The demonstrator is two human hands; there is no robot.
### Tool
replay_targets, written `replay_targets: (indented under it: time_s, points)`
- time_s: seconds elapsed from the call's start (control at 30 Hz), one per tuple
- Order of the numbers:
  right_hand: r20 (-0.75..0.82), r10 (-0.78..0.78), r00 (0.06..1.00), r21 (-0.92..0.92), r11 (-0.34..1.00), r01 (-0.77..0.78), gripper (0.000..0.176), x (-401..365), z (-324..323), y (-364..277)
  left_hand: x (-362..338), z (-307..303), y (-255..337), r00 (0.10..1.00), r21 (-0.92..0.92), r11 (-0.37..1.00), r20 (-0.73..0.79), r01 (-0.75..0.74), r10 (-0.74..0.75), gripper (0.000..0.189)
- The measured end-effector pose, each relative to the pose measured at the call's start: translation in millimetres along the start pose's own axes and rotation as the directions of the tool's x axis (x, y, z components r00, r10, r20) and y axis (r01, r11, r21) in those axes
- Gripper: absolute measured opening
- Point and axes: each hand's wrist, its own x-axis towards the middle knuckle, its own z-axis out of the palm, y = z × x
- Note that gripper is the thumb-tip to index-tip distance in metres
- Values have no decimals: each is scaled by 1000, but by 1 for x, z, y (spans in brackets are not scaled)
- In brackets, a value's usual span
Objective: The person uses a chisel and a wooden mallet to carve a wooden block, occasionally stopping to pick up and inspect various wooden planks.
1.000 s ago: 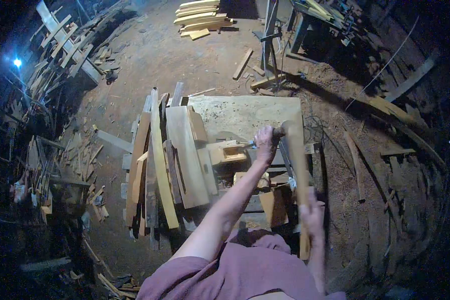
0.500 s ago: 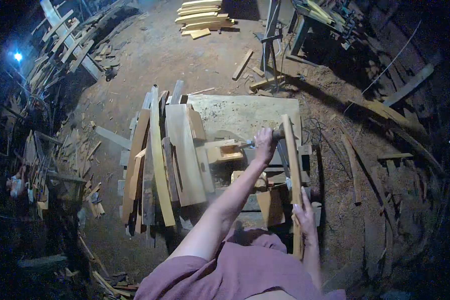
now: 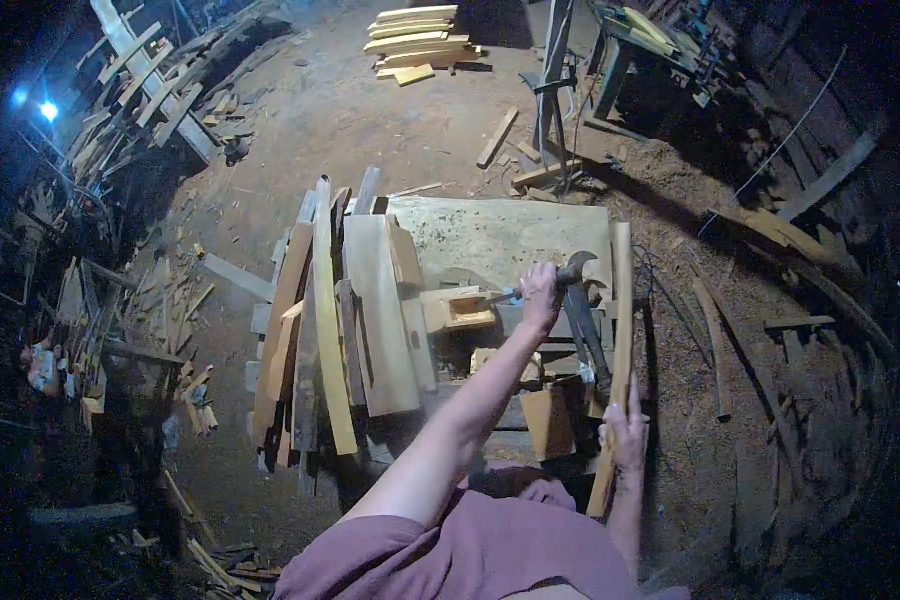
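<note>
My left hand (image 3: 541, 298) reaches across the work surface, its fingers wrapped around a claw hammer (image 3: 576, 268). The dark curved head points right, close over the pale board (image 3: 510, 230). My right hand (image 3: 625, 438) grips a long wooden strip (image 3: 622, 330) near its lower end; the strip stands lengthwise along the right edge of the bench. Left of the hammer sits a wooden block with a hollow (image 3: 468, 311). Between my hands lie a dark metal tool (image 3: 587, 330) and a brown wood block (image 3: 547, 424).
Several long boards (image 3: 378, 310) are stacked on the left side of the bench. Farther off are a pile of cut slats (image 3: 420, 40), an upright post (image 3: 554, 90) and a cluttered table (image 3: 630, 45). Scrap wood (image 3: 145, 100) lies along the left, and loose sticks (image 3: 712, 340) at right.
The wooden strip has shifted right, away from the hammer, and stands more upright in view. The hammer head, earlier behind the strip, now shows fully. The camera view has shifted slightly.
</note>
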Motion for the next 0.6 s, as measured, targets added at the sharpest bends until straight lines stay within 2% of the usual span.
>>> replay_targets:
  time_s: [0.07,0.13,0.2,0.27,0.3,0.33,0.37,0.4,0.43,0.47,0.5,0.53,0.57,0.6]
  points:
    - [-54,-46,997,-105,994,41,57,4,-3,2,-1,3,0,1000,6,1000,3,11,-11,24]
    - [61,-194,979,-304,931,203,60,17,-5,31,-2,4,3,1000,-1,1000,-16,-5,5,23]
    - [138,-126,982,-206,967,153,61,16,-7,53,6,-4,0,999,2,1000,-45,-23,23,22]
    - [79,23,997,-35,999,-20,60,-2,-2,24,2,-27,-7,999,-129,991,-26,-46,43,24]
    - [36,-13,999,-11,1000,14,60,-4,-8,27,-1,-46,-9,994,-235,970,-98,-62,39,27]
    - [-16,-55,998,16,998,55,60,-4,-13,30,-3,-64,-16,994,-446,895,-105,-14,-37,26]
    - [-5,-15,1000,57,998,16,61,-9,-15,14,-11,-90,-15,977,-519,855,-181,5,-115,21]
    - [-51,-19,999,158,987,27,61,-7,-20,22,-20,-82,-67,896,-786,579,-74,217,-437,14]
    - [-80,-27,996,161,986,40,61,-6,-24,21,-31,-105,-94,895,-827,538,-106,163,-433,14]
    - [-106,-32,994,159,986,49,60,-7,-29,21,-31,-172,-27,897,-486,849,-250,209,-364,24]
    - [-86,-68,994,154,985,80,59,-5,-34,26,-46,-191,-41,924,-423,902,-303,89,-233,27]
    - [-83,-62,995,156,985,74,59,-6,-34,27,-48,-208,-45,840,-550,809,-325,206,-435,27]
    - [-56,-39,998,159,986,48,61,-6,-34,26,-50,-224,-47,717,-670,682,-318,293,-620,28]
    - [-27,-21,999,163,986,25,64,-5,-33,25,-59,-236,-60,768,-609,761,-371,224,-523,30]
